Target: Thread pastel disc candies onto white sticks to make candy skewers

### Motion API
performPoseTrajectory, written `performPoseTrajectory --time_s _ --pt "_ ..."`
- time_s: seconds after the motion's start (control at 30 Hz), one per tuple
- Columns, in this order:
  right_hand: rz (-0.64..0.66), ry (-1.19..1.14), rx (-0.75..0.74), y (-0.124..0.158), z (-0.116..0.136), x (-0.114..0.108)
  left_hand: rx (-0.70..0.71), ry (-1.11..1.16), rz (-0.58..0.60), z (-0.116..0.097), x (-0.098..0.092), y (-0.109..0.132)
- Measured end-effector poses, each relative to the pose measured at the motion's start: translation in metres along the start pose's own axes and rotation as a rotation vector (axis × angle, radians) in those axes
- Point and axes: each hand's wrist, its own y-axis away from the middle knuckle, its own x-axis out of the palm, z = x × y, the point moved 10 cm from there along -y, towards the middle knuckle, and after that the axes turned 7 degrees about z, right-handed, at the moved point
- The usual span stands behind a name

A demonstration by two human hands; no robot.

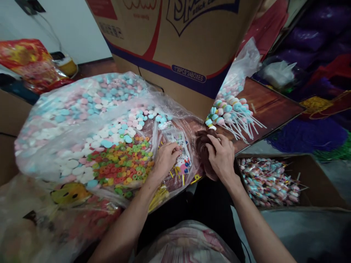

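Observation:
My left hand (166,157) is closed in a pinch above small printed plastic packets (179,140); anything between its fingertips is too small to make out. To its right, my right hand (221,155) has its curled fingers on a dark brown, crumpled piece that looks like cloth (204,153). Left of my hands lie colourful ring candies (123,160) in green, red, orange and yellow. Behind them, a large clear plastic bag (90,128) spreads out with pink, blue and white round candies. Yellow strips (159,197) lie below my left wrist.
Candy sticks (233,113) lie in a pile at the table's right corner (270,100). A low carton (318,186) on the right holds many wrapped ones. One big cardboard box (175,47) stands behind. A red-yellow bag (30,62) is at the back left.

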Motion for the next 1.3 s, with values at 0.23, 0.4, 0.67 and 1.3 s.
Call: performPoseTrajectory --time_s 0.23,0.4,0.67,1.3 --pt "0.022 -0.496 0.014 0.017 0.045 -0.018 -0.082 0.495 -0.208 0.006 -0.025 0.008" --pt "0.308 -1.038 0.313 0.026 0.06 0.043 -0.079 0.614 -0.285 0.0 -0.041 0.014" --pt "0.137 -1.214 0.436 0.022 0.04 0.043 -0.223 0.691 -0.179 -0.004 -0.021 0.042" --pt "0.114 -0.96 0.336 0.016 0.035 0.002 -0.375 1.406 -0.359 -0.002 0.012 0.035"
